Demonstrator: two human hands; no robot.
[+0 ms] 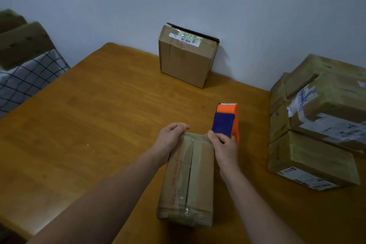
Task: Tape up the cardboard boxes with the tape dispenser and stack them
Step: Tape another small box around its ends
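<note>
I logged: left hand point(172, 137) curled over box point(188, 181) far end; right hand point(224, 149) gripped tape dispenser point(225, 122) beside box far-right corner.

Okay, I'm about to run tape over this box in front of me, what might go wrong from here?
1. The tape dispenser in your right hand sits at the far right corner of the box, off the centre seam; tape may land crooked.
2. Your left hand grips the far edge beside it and could get taped over.
3. The stack on the right looks uneven; another box might slide.
</note>
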